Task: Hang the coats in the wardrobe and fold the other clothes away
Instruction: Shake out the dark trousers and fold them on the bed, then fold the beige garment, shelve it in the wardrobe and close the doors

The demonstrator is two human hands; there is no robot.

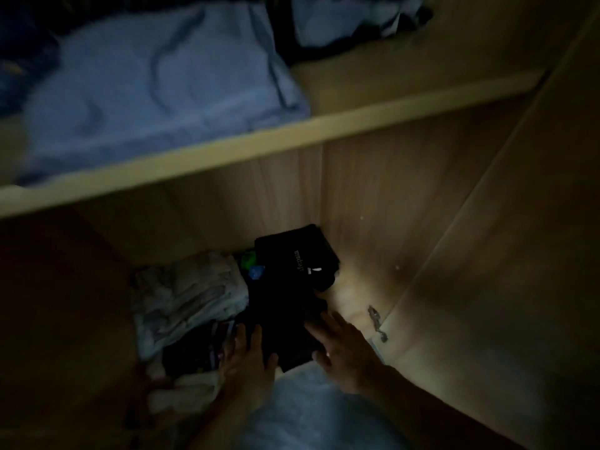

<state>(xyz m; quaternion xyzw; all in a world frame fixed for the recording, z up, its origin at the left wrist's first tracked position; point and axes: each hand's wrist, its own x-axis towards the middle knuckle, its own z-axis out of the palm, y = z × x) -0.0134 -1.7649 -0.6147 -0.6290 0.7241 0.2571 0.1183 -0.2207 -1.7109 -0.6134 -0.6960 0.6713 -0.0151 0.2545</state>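
Black cloth, folded, dimly lit; one entry, head view only.

Head view.
- Item 1: black folded garment (285, 323), laid on the floor of the lower compartment of the wardrobe (422, 206), towards its right side. Its outline is partly lost in shadow.
- Item 2: left hand (250, 355), laid flat on the near left edge of the garment, fingers straight and slightly spread; nothing is gripped.
- Item 3: right hand (341, 349), laid flat on the near right edge, fingers (331, 323) straight and splayed, pointing inward and to the rear; nothing is gripped.
- Relation noted: the garment lies between the two hands and ahead of the fingertips. Its long axis is judged to run away from the person, towards the back panel. Both hands are about equally near, one to each side.
- Step judged: the folded piece is being pressed down or pushed rearward into place.
- Item 4: lettered black item (298, 258), just behind the garment, apparently touching it.
- Item 5: pale patterned pile (185, 293), just to the left.
- Item 6: blue fabric (146, 92), stored on the shelf (357, 125) above.
- Item 7: hinge (376, 323), on the right wall, near the right hand.
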